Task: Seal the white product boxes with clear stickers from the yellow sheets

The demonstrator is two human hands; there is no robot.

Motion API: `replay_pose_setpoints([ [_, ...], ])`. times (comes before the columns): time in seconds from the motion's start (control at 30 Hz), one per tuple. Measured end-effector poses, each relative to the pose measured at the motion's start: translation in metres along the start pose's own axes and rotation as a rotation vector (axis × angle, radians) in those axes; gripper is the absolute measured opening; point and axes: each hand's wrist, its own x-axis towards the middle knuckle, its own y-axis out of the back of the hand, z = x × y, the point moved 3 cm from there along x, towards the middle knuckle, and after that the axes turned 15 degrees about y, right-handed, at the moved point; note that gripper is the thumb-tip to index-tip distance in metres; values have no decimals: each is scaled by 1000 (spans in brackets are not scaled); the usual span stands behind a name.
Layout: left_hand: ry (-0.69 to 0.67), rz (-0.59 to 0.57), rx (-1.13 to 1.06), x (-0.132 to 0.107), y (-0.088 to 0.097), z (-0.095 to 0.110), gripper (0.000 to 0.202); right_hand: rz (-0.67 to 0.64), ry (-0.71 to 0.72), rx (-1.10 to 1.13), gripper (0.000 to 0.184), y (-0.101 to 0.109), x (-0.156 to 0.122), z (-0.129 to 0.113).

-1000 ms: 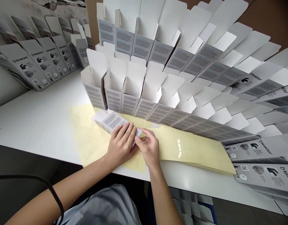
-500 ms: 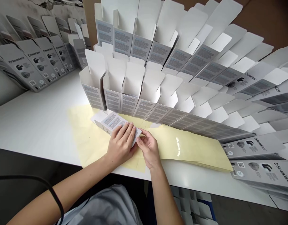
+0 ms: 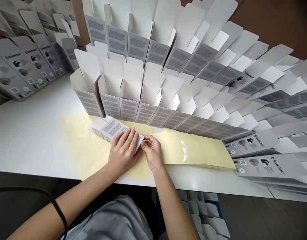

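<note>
Head view: a carton (image 3: 110, 128) lies on its side on a yellow sheet (image 3: 200, 154), which covers part of the white desk (image 3: 30, 140). The left hand (image 3: 123, 151) rests flat on the carton's printed face, fingers spread and pressing down. The right hand (image 3: 152, 155) is just beside it, fingers curled, its thumb and forefinger pinching the carton's near end. The carton's far end has an open white flap that points toward a row of upright open cartons (image 3: 133, 103), which stands just behind it. More rows rise behind that one. Flat grey cartons (image 3: 265, 165) lie fanned at the right, and others lean at the far left (image 3: 15, 70).
</note>
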Motion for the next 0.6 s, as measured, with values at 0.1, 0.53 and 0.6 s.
replay_pose_setpoints([
  [0.1,-3,11,3,0,0,0,57,45,22,-34,33,2,1,2],
  [0.53,-32,12,27,1,2,0,53,-1,-27,57,38,1,-2,-2],
  [0.6,-33,11,19,1,2,0,55,20,-33,49,37,1,0,0],
])
